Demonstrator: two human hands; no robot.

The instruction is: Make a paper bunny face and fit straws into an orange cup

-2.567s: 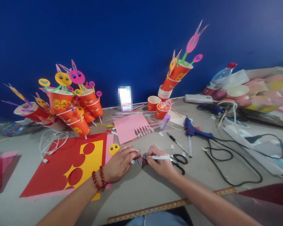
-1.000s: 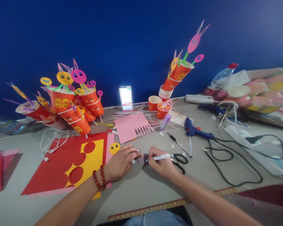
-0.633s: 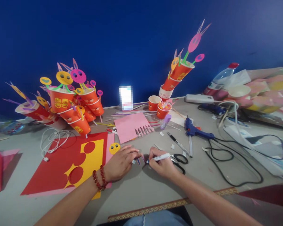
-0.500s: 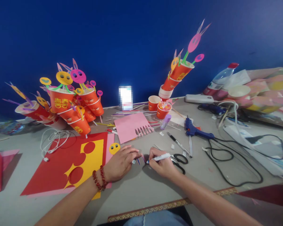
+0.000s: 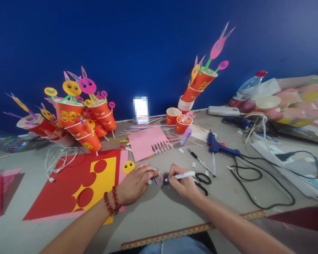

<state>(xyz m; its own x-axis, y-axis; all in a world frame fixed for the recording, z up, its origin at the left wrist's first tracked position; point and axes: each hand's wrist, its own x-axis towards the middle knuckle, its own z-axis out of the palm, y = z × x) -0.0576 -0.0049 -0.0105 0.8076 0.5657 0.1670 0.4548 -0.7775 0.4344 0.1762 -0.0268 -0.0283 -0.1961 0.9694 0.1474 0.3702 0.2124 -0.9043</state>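
Note:
My right hand (image 5: 182,184) grips a white marker (image 5: 180,175), its tip down on a small pink paper piece (image 5: 161,179) on the grey table (image 5: 159,211). My left hand (image 5: 134,182), with a red bead bracelet at the wrist, lies with curled fingers just left of that piece, fingertips pressed by it and a small white pen cap (image 5: 149,182). A yellow paper face disc (image 5: 128,166) lies just above my left hand.
Red, yellow and pink paper sheets (image 5: 76,183) lie left. A pink sheet with cut-outs (image 5: 147,141), black scissors (image 5: 202,180), a blue glue gun (image 5: 219,148) with its black cable, and orange cups with paper flowers (image 5: 76,116) surround the hands. Clutter fills the right.
The marker in my right hand has tilted up slightly and shifted a little to the right. My left hand has stayed where it was.

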